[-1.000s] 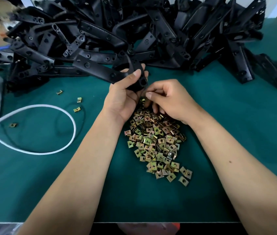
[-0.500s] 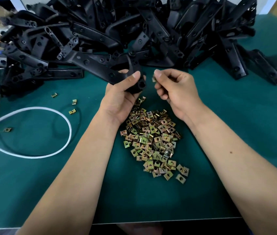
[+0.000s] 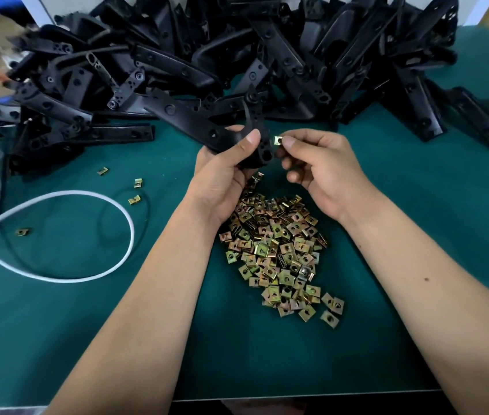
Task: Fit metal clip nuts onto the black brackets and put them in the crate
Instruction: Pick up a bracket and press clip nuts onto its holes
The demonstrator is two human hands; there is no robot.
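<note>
Right now the left hand (image 3: 222,175) grips one black bracket (image 3: 204,127) above the green mat (image 3: 417,235), thumb pressed across its near end and fingers curled round behind. The right hand (image 3: 324,172) pinches a single clip nut (image 3: 278,141) between thumb and forefinger, just beside the bracket's end tab and apparently not yet on it; its other fingers are curled loosely beneath.

The likeliest slip is the small nut twisting or dropping from so light a pinch as it is pushed on, falling into the heap of clip nuts (image 3: 279,253) directly below the hands. If it meets the tab skewed, its spring legs may jam or seat off the hole. A shifting bracket would spoil the line-up too, since its long end hangs unsupported toward the pile of brackets (image 3: 267,55).

No crate shows in this view, so its contents cannot be told. Both stocks lie loose on the mat, with a few stray nuts (image 3: 135,191) near the white cable (image 3: 117,259).
</note>
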